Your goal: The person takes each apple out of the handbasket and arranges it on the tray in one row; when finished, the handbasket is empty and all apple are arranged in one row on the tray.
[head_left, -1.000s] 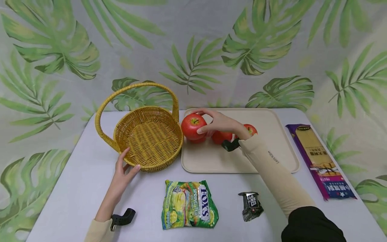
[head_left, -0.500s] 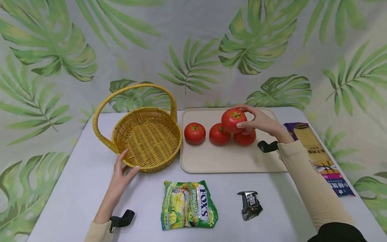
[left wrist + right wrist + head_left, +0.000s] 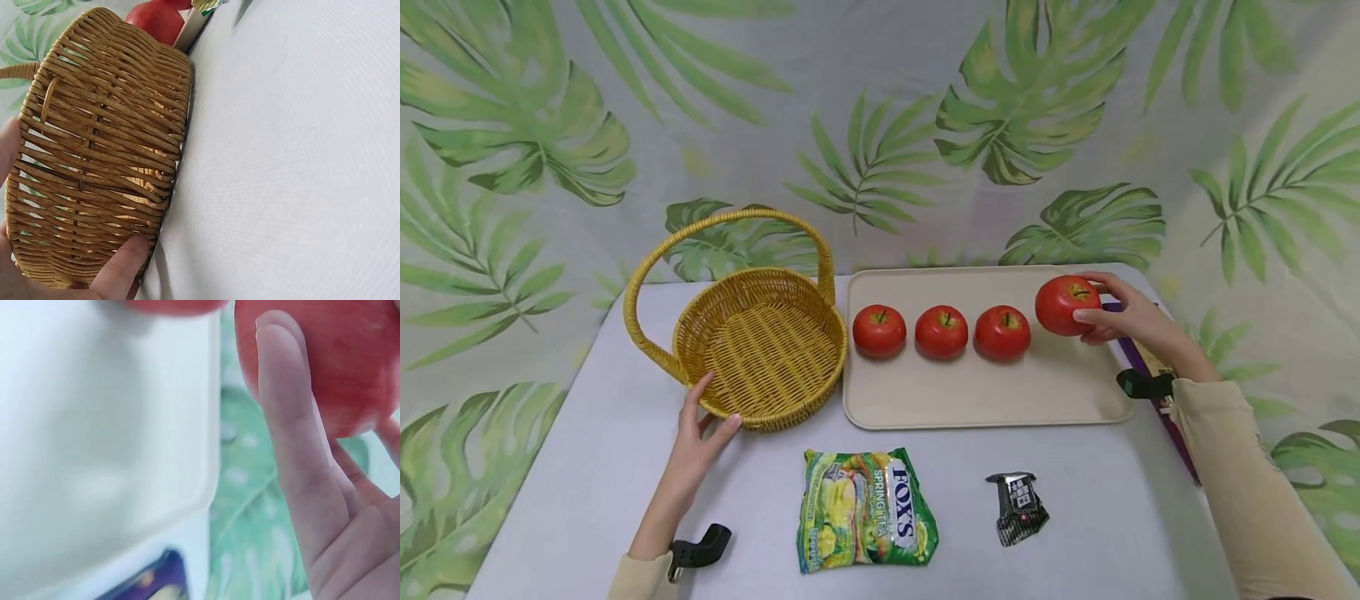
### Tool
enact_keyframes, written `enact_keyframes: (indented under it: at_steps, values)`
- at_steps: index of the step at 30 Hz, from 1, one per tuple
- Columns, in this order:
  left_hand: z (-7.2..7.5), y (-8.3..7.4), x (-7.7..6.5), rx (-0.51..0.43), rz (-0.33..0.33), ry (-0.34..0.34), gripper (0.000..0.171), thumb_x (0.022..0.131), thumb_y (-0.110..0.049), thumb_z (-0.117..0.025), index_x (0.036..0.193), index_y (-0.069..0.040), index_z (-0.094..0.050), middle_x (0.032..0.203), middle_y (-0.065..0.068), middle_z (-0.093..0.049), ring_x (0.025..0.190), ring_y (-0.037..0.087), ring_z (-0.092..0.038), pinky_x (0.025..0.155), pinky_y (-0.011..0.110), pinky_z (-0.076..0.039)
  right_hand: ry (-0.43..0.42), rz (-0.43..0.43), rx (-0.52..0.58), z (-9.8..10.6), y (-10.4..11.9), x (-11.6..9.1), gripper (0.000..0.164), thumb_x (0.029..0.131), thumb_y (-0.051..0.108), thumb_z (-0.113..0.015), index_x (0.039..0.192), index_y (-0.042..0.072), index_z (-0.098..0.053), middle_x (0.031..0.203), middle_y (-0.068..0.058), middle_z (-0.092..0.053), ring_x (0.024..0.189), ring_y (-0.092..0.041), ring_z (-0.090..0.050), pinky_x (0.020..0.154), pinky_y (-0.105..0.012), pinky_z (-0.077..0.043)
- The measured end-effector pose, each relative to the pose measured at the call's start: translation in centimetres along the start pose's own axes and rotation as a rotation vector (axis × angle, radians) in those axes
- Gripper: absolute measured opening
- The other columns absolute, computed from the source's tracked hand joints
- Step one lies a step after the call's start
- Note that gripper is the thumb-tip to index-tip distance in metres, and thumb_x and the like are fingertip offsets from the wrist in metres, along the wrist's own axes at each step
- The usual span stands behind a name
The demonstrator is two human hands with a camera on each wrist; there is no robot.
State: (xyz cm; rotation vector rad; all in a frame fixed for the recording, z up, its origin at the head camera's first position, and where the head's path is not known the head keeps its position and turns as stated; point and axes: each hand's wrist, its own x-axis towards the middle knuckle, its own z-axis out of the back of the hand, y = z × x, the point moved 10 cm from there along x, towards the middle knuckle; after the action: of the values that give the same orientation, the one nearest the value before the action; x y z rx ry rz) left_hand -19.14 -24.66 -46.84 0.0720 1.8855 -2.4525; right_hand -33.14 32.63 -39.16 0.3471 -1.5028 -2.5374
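In the head view my right hand [image 3: 1138, 321] grips a red apple [image 3: 1063, 305] above the right end of a beige tray [image 3: 985, 408]. The right wrist view has the thumb and fingers [image 3: 284, 381] around the same apple [image 3: 350, 369]. Three more apples stand in a row on the tray: a left one [image 3: 879, 331], a middle one [image 3: 941, 332] and a right one [image 3: 1002, 332]. My left hand [image 3: 696, 442] holds the near-left rim of a yellow wicker basket [image 3: 831, 392]. Close up, its fingers lie against the basket's woven side [image 3: 94, 144].
A green Fox's candy bag [image 3: 867, 510] lies in front of the tray. To its right is a small black packet [image 3: 1021, 507]. A purple pasta package [image 3: 1176, 442] lies at the right, partly behind the right arm. A leaf-print cloth [image 3: 880, 150] hangs behind.
My right hand has carried the apple rightward across the tray, from beside the basket, past the other apples, to the right end. The left hand still holds the basket.
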Motion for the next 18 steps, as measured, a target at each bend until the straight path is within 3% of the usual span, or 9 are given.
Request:
enact_keyframes:
  at_steps: [7, 12, 18]
  values:
    - [0.1, 0.2, 0.0, 0.008, 0.002, 0.001, 0.078, 0.098, -0.020, -0.057, 0.154, -0.029, -0.004, 0.156, 0.013, 0.012, 0.136, 0.053, -0.010, 0.100, 0.068, -0.024, -0.020, -0.061, -0.011, 0.6, -3.3, -1.1, 0.067, 0.097, 0.022, -0.058, 0.148, 0.004, -0.019, 0.133, -0.028, -0.035, 0.076, -0.033, -0.069, 0.069, -0.042, -0.057]
    - [0.1, 0.1, 0.0, 0.010, 0.006, -0.001, 0.079, 0.098, -0.021, -0.057, 0.154, -0.031, -0.003, 0.156, 0.013, 0.012, 0.136, 0.053, -0.010, 0.100, 0.069, -0.024, -0.002, -0.100, -0.026, -0.3, -4.9, -1.0, 0.076, 0.095, 0.026, -0.061, 0.150, 0.004, -0.014, 0.137, -0.033, -0.029, 0.080, -0.033, -0.068, 0.071, -0.039, -0.057]
    - [0.0, 0.0, 0.0, 0.009, 0.006, 0.001, 0.078, 0.097, -0.022, -0.057, 0.154, -0.030, -0.004, 0.156, 0.012, 0.012, 0.136, 0.052, -0.010, 0.100, 0.069, -0.023, 0.022, -0.105, -0.013, -1.2, -5.9, -0.3, 0.079, 0.093, 0.019, -0.065, 0.150, 0.003, -0.013, 0.139, -0.036, -0.020, 0.075, -0.031, -0.068, 0.067, -0.038, -0.057]
